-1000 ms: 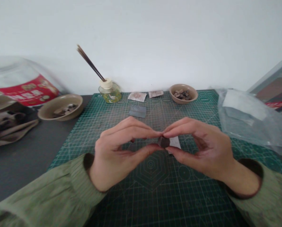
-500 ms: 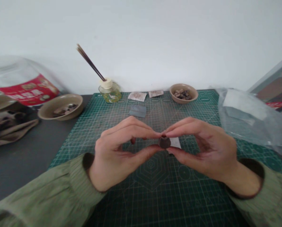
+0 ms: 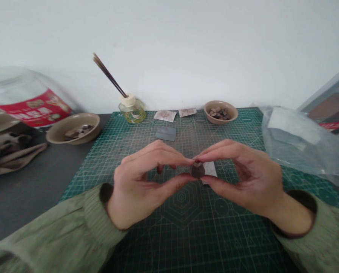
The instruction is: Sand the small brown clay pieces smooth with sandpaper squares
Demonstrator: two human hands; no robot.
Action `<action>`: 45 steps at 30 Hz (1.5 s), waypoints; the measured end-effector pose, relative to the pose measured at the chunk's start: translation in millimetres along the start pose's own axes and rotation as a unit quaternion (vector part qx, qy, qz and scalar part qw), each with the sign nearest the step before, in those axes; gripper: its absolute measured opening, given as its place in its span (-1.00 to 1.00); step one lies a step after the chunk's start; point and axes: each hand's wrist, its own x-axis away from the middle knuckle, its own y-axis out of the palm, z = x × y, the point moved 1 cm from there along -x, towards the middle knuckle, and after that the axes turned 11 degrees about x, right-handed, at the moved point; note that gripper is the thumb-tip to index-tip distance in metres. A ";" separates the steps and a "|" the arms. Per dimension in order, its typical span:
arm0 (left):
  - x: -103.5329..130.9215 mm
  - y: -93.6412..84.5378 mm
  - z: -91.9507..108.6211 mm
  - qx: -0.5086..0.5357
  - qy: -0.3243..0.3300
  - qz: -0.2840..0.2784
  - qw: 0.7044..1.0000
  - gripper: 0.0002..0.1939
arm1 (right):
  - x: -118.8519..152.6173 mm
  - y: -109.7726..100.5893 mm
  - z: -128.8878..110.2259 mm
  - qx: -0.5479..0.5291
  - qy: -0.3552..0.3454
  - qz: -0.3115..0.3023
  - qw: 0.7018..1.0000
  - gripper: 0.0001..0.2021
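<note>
Slightly turned since the earlier frames is the small dark piece [image 3: 198, 171], with a paler notch now shown at its top, while the right hand [image 3: 253, 180] has been shifted a little and the left hand [image 3: 138, 182] has been kept almost in place. By both hands together the piece is held, pinched narrowly between thumbs and forefingers, above the middle of the green cutting mat [image 3: 183, 242]. Whether it is touched by any other finger cannot be told. Just beyond it, a white slip [image 3: 211, 169] is laid on the mat, partly hidden by the right fingers. Farther off, a grey square [image 3: 165, 133] is laid flat, and two stained papers [image 3: 165, 115] are set along the mat's far edge. Near the far left corner a reed diffuser [image 3: 132, 113] is stood; toward the far right corner a tan bowl [image 3: 220, 121] is filled with small brown and grey bits [image 3: 219, 113]. Across the mat's right edge a clear plastic bag [image 3: 303, 151] is spread. Past the left edge, on the dark bench [image 3: 44, 197], a wider bowl [image 3: 55, 138] with a few pieces inside is placed beside a red-labelled container [image 3: 33, 108] and a crumpled brown cloth [image 3: 16, 157]
</note>
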 end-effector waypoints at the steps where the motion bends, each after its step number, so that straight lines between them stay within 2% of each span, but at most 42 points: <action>1: 0.1 0.0 -0.3 0.001 0.001 -0.001 1.000 -0.69 | -0.3 0.0 0.0 0.003 -0.002 0.000 1.000 -0.59; 9: -0.5 -0.6 -0.1 0.004 0.013 -0.005 1.000 -0.68 | -2.8 1.3 1.7 0.018 -0.042 0.020 0.999 -0.66; 20: 1.2 -0.3 -0.3 0.001 -0.005 -0.006 1.000 -0.64 | -1.8 0.9 0.4 0.024 -0.027 0.013 0.999 -0.70; 23: 1.7 -0.8 -0.7 -0.005 -0.020 -0.007 1.000 -0.65 | -0.7 -0.1 0.8 0.018 -0.004 0.000 1.000 -0.69; 31: 0.6 -1.0 -7.6 -0.039 -0.049 -0.019 0.998 -0.73 | -2.1 2.5 9.8 -0.037 0.111 -0.020 0.993 -0.78; 34: 0.1 0.9 -12.5 -0.076 -0.065 -0.020 0.995 -0.60 | -5.4 1.3 16.8 -0.055 0.126 -0.032 0.990 -0.77; 37: -1.6 5.3 -16.8 -0.114 -0.090 -0.085 0.986 -0.37 | -10.4 -7.9 22.9 -0.041 0.137 -0.061 0.988 -0.74; 39: -4.0 9.6 -18.0 -0.130 -0.074 -0.155 0.977 -0.40 | -14.7 -18.6 23.5 0.020 0.132 -0.076 0.988 -0.79; 42: -8.7 17.1 -19.0 -0.130 -0.035 -0.256 0.957 -0.44 | -22.3 -36.3 18.6 0.115 0.087 -0.107 0.984 -0.80; 45: -12.2 23.9 -21.0 -0.156 -0.022 -0.305 0.939 -0.45 | -29.1 -49.5 14.0 0.182 0.049 -0.151 0.970 -0.79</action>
